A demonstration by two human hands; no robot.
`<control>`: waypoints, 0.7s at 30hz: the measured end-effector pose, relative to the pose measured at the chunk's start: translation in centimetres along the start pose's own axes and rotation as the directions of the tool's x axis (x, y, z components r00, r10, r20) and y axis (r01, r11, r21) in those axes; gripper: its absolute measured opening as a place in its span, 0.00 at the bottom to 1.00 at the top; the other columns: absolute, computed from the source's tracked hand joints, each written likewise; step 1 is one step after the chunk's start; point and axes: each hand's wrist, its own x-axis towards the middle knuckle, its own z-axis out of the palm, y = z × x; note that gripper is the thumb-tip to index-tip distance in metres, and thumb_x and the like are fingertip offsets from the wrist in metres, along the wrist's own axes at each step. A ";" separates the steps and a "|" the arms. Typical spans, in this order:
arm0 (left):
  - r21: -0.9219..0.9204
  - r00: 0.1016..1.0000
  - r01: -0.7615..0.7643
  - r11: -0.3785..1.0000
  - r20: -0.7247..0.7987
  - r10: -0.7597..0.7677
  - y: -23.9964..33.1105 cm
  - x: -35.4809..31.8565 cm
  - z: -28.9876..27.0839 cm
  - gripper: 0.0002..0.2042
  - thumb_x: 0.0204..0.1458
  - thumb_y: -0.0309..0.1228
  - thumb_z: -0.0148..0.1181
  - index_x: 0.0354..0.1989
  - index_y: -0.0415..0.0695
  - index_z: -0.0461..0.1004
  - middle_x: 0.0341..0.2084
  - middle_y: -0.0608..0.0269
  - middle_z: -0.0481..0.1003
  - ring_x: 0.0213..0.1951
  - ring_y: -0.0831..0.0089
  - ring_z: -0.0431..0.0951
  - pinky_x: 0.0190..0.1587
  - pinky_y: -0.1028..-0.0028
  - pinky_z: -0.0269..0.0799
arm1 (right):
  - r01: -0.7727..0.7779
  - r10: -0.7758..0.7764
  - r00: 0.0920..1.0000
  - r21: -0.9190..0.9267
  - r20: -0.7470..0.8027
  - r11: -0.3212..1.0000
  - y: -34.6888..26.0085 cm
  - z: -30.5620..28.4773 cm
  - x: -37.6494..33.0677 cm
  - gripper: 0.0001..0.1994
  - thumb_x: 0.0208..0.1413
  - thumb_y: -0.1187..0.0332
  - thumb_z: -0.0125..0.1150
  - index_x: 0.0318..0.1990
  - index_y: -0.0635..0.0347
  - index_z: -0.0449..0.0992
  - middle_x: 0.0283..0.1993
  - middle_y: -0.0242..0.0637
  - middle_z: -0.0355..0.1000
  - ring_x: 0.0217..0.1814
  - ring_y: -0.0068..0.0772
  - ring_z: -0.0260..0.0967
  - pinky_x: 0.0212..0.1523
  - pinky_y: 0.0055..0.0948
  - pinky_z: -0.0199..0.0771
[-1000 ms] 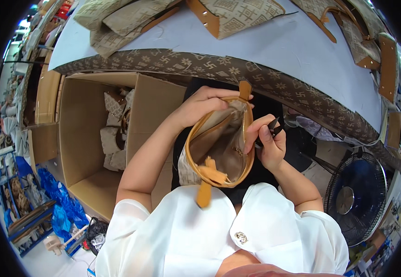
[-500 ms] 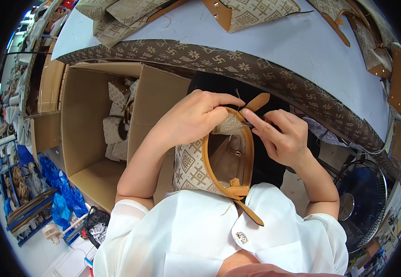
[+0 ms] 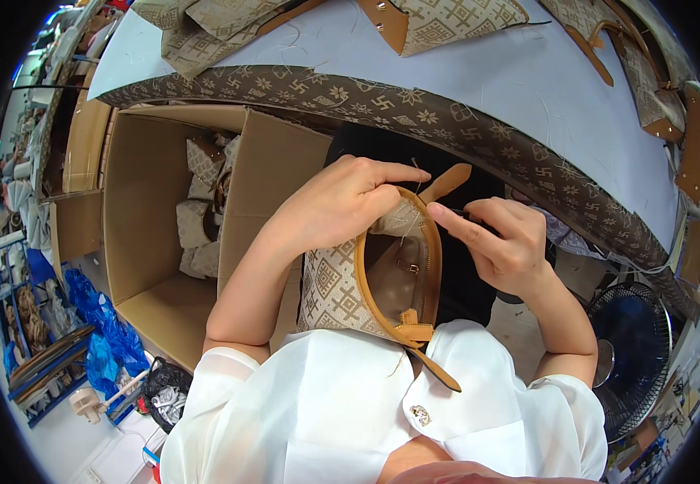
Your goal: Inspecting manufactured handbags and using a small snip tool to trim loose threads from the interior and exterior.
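Likely thread-trimming: your left hand (image 3: 348, 198) pinches the bag (image 3: 335, 289) at eleven o'clock. Right hand (image 3: 511, 240): grip unclear; next snip needs steadiness.

No words, labels, brands or numbers can be read here.

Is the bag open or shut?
Open. The bag's tan rim is spread apart, so the brown lining and a small zipper show inside. The left hand is at its far edge.
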 end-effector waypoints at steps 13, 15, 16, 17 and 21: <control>0.016 1.000 0.020 1.000 0.020 -0.020 0.7 0.0 -0.3 0.24 0.50 0.31 0.46 0.55 0.36 0.77 0.21 0.43 0.76 0.24 0.65 0.76 0.35 0.68 0.73 | -0.070 0.083 0.994 0.187 -0.063 0.980 -0.1 0.3 0.3 0.25 0.43 0.76 0.66 0.54 0.55 0.80 0.27 0.32 0.67 0.21 0.28 0.64 0.20 0.27 0.64; 0.002 1.000 -0.001 1.000 0.011 0.001 0.1 0.1 -0.1 0.24 0.50 0.30 0.46 0.55 0.36 0.77 0.21 0.48 0.76 0.24 0.69 0.74 0.33 0.70 0.71 | -0.095 0.131 0.984 0.274 -0.119 0.957 -0.2 0.2 0.3 0.23 0.45 0.76 0.67 0.53 0.57 0.80 0.26 0.32 0.67 0.21 0.28 0.64 0.20 0.27 0.63; -0.013 1.000 -0.023 1.000 0.006 0.023 -0.2 0.2 0.0 0.24 0.51 0.30 0.46 0.55 0.37 0.77 0.22 0.53 0.76 0.23 0.73 0.71 0.31 0.72 0.69 | -0.105 0.130 0.988 0.267 -0.078 0.958 -0.3 0.5 0.3 0.21 0.46 0.77 0.67 0.51 0.59 0.79 0.26 0.33 0.66 0.21 0.28 0.64 0.20 0.26 0.62; -0.028 0.999 -0.045 0.999 0.002 0.045 -0.2 0.2 0.0 0.24 0.51 0.29 0.46 0.55 0.37 0.77 0.22 0.58 0.77 0.23 0.78 0.68 0.30 0.75 0.67 | -0.115 0.129 0.991 0.260 -0.037 0.959 -0.5 0.7 0.3 0.18 0.47 0.77 0.67 0.49 0.61 0.78 0.26 0.33 0.66 0.21 0.28 0.63 0.20 0.26 0.62; -0.006 0.999 0.029 1.000 0.014 -0.029 0.1 0.3 0.0 0.24 0.50 0.29 0.46 0.55 0.37 0.77 0.24 0.58 0.78 0.24 0.78 0.69 0.31 0.74 0.68 | -0.078 0.077 0.997 0.174 0.009 0.982 -0.5 2.3 0.4 0.14 0.49 0.78 0.69 0.44 0.63 0.75 0.27 0.35 0.66 0.22 0.27 0.63 0.20 0.23 0.60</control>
